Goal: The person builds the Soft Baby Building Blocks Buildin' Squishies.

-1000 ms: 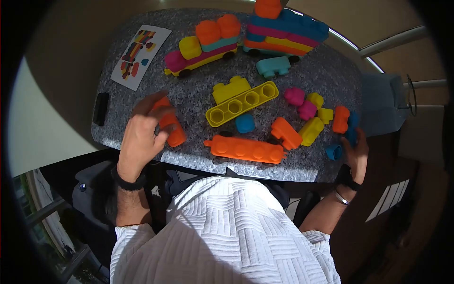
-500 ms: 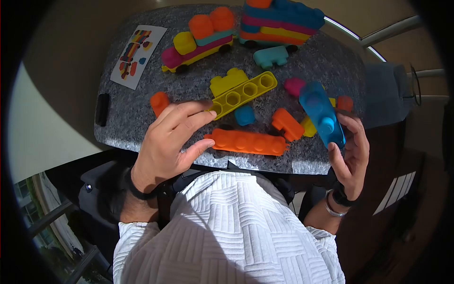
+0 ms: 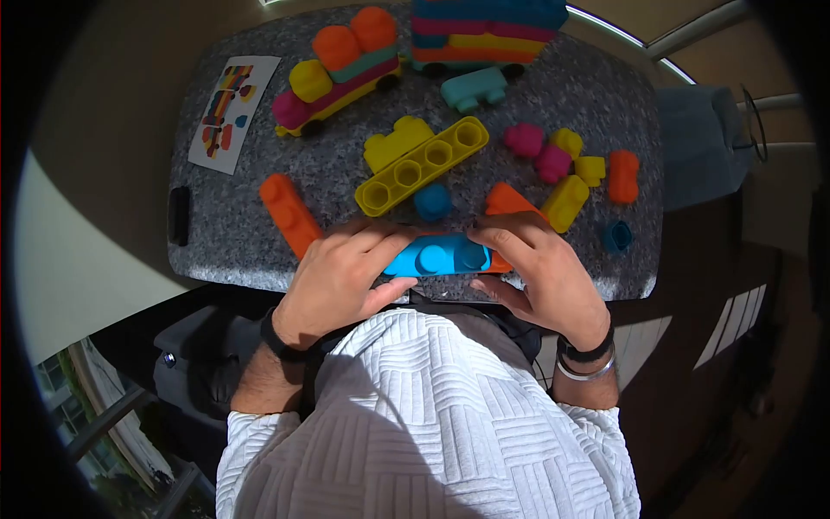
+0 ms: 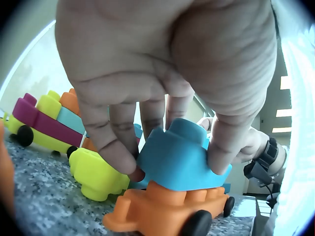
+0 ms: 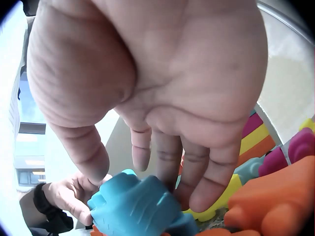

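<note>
Speckled tabletop (image 3: pixel 225 242), near edge | blue block (image 3: pixel 435 258) atop orange wheeled base (image 4: pixel 162 211), long axis left-right | left hand (image 3: pixel 341 275) pinches left end, right hand (image 3: pixel 549 278) right end, equally near

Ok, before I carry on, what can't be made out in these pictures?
Orange base: head view, mostly hidden by the blue block and right hand.
Left orange block: head view, near end hidden by the left hand.
Stack: head view, top cut off by the upper edge.
Card: head view, printed details too small.
Base's near wheel: left wrist view, cut off by the lower edge.
</note>
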Demonstrator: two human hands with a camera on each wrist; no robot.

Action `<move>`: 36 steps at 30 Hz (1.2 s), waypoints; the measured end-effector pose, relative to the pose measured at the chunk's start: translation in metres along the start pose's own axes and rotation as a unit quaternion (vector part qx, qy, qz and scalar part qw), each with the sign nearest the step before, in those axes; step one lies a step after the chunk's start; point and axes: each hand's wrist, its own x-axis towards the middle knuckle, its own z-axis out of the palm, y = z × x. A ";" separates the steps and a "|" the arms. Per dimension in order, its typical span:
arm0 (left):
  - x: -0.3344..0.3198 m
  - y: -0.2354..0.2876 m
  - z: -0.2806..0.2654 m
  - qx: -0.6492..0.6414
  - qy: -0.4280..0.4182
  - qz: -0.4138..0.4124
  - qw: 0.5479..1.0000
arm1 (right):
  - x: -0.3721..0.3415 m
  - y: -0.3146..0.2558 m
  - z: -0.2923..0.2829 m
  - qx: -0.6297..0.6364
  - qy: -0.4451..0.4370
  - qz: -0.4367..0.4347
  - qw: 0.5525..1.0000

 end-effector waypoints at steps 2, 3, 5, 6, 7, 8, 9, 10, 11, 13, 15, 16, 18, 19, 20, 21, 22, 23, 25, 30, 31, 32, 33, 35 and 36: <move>0.002 0.000 0.001 0.006 0.000 -0.008 1.000 | -0.006 0.004 0.001 -0.048 -0.009 0.051 0.998; 0.003 0.001 0.001 0.004 0.000 -0.007 1.000 | -0.006 0.004 0.001 -0.050 -0.010 0.052 0.997; 0.004 0.001 0.000 0.010 -0.034 -0.023 0.999 | -0.005 0.003 0.003 -0.014 -0.037 0.079 0.996; 0.004 0.001 0.000 0.007 -0.035 -0.020 0.999 | -0.006 0.004 0.005 -0.012 -0.027 0.072 0.997; 0.004 0.002 0.001 0.012 -0.038 -0.023 0.999 | -0.006 0.004 0.006 -0.014 -0.027 0.078 0.996; 0.005 0.002 0.003 0.018 -0.042 -0.025 0.999 | -0.006 0.005 0.005 -0.025 -0.037 0.082 0.996; 0.006 0.003 0.007 0.015 -0.045 -0.018 0.999 | -0.006 0.006 0.005 -0.037 -0.047 0.087 0.994; 0.006 0.002 0.014 0.021 -0.040 -0.032 0.998 | -0.005 0.007 0.006 -0.036 -0.039 0.082 0.995; 0.006 0.003 0.018 0.027 -0.035 -0.046 0.998 | -0.005 0.006 0.007 -0.039 -0.037 0.089 0.995; 0.008 0.005 0.015 0.021 -0.041 -0.043 0.998 | -0.005 0.005 0.007 -0.040 -0.041 0.083 0.995; 0.007 0.004 0.015 0.039 -0.031 -0.027 0.998 | -0.005 0.007 0.001 -0.054 -0.044 0.086 0.994; 0.007 0.003 0.015 0.038 -0.033 -0.026 0.998 | -0.007 0.014 -0.005 -0.061 0.005 0.065 0.996; 0.005 0.002 0.015 0.024 -0.031 -0.041 0.998 | -0.011 0.029 -0.020 -0.084 0.094 0.067 0.990; 0.004 0.001 0.015 0.025 -0.031 -0.045 0.998 | -0.011 0.035 -0.031 -0.126 0.141 0.075 0.979; 0.002 0.000 0.013 0.020 -0.034 -0.048 0.998 | -0.011 0.040 -0.040 -0.151 0.176 0.121 0.965; 0.001 -0.002 0.011 0.016 -0.036 -0.051 0.998 | -0.012 0.052 -0.043 -0.178 0.220 0.138 0.949; -0.001 -0.003 0.010 0.021 -0.030 -0.059 0.998 | -0.016 0.066 -0.045 -0.213 0.234 0.129 0.940; -0.001 -0.004 0.010 0.011 -0.037 -0.068 0.997 | -0.020 0.080 -0.045 -0.246 0.248 0.120 0.929; -0.003 -0.004 0.009 0.004 -0.039 -0.086 0.996 | -0.027 0.102 -0.038 -0.266 0.230 0.125 0.928; -0.005 -0.004 0.009 -0.006 -0.039 -0.093 0.995 | -0.027 0.125 -0.034 -0.180 0.162 0.257 0.936; -0.005 -0.005 0.009 -0.014 -0.036 -0.086 0.996 | -0.027 0.135 -0.034 -0.193 0.183 0.232 0.936; -0.005 -0.004 0.009 -0.014 -0.035 -0.086 0.996 | -0.028 0.142 -0.033 -0.206 0.205 0.207 0.934; -0.005 -0.004 0.009 -0.012 -0.038 -0.088 0.995 | -0.030 0.146 -0.034 -0.206 0.205 0.205 0.934; -0.004 -0.004 0.008 -0.010 -0.040 -0.091 0.995 | -0.027 0.142 -0.039 -0.142 0.238 0.228 0.933; -0.004 -0.004 0.007 -0.012 -0.042 -0.094 0.995 | -0.027 0.138 -0.042 -0.142 0.237 0.227 0.934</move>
